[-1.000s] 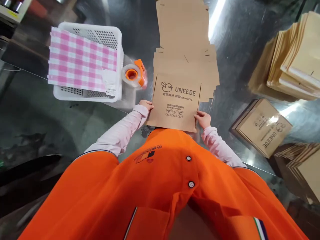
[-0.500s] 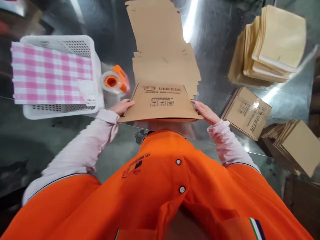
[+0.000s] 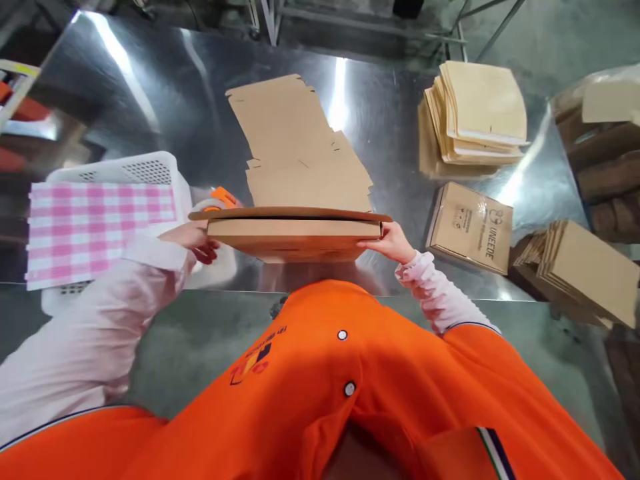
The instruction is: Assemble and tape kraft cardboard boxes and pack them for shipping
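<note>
A brown cardboard box [image 3: 295,230] stands tilted up in front of me, its long narrow side facing me and a flap jutting out along the top edge. At its right end, my right hand [image 3: 393,243] grips the corner between thumb and fingers. My left hand [image 3: 193,239] is closed at the left end, fingers curled against the box in shadow, partly under the jutting flap. Just behind that flap is an orange tape dispenser [image 3: 224,196], mostly hidden. Beyond the box, flat unfolded cardboard [image 3: 305,157] lies on the metal table [image 3: 200,140].
To the left, a white basket [image 3: 181,187] holds a pink checked cloth [image 3: 95,227]. On the right are a stack of padded envelopes [image 3: 487,107], a closed box [image 3: 473,227] and a pile of folded cardboard [image 3: 593,267]. Metal legs [image 3: 370,27] stand behind the table.
The box has tipped up, so its printed face no longer shows and its narrow side does. My left hand has shifted left and slightly down. The view takes in more of the table's far side.
</note>
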{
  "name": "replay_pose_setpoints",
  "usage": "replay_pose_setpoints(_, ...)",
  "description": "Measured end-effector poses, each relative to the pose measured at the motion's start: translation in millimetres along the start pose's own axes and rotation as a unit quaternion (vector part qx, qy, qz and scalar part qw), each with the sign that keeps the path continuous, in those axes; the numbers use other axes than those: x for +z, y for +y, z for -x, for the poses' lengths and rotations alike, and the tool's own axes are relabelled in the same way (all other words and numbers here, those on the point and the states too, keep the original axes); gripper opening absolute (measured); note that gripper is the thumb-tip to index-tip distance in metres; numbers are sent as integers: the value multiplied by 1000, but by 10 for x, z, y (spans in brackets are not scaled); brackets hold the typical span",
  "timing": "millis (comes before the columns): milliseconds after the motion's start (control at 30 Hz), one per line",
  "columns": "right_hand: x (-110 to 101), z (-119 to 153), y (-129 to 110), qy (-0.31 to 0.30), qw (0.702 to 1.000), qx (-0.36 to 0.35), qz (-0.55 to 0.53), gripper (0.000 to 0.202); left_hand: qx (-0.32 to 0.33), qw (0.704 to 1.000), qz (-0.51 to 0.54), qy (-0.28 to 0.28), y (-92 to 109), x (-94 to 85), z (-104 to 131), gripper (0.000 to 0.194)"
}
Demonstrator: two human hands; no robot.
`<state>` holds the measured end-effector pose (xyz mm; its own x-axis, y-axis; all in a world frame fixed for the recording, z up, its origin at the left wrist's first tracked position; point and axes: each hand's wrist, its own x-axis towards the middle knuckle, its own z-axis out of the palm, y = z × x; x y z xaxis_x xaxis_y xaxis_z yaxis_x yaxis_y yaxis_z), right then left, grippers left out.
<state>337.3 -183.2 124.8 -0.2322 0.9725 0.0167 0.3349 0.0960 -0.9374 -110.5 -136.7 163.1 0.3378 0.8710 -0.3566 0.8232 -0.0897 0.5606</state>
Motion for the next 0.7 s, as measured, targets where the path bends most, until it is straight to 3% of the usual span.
replay_pose_setpoints(100,-56,69,-45,31,999,-21,-23,79,-56,991,117,-34,89,-321,-27,94)
replay_pose_setpoints(167,-145,124,-124,67,997,-49,0,87,-15,995,96,-25,228,-440,9,84)
replay_pose_setpoints(200,-199,146,-180,80,994,-64,35,81,9,999,48,-8,299,-465,36,77)
replay_pose_setpoints(300,-361,183,-412,74,969,-100,215,35,27,991,-119,59,439,-466,103,59)
replay_pose_setpoints(400,-455,211,-717,55,920,-130,366,30,25,974,-206,92,478,-486,155,51)
replay_pose_setpoints(567,-495,208,-1099,18,847,-164,505,30,-11,975,-210,63,628,-560,201,45)
replay_pose_setpoints(700,-554,128,-1125,-15,871,-152,467,32,-41,989,-131,46,772,-575,149,47)
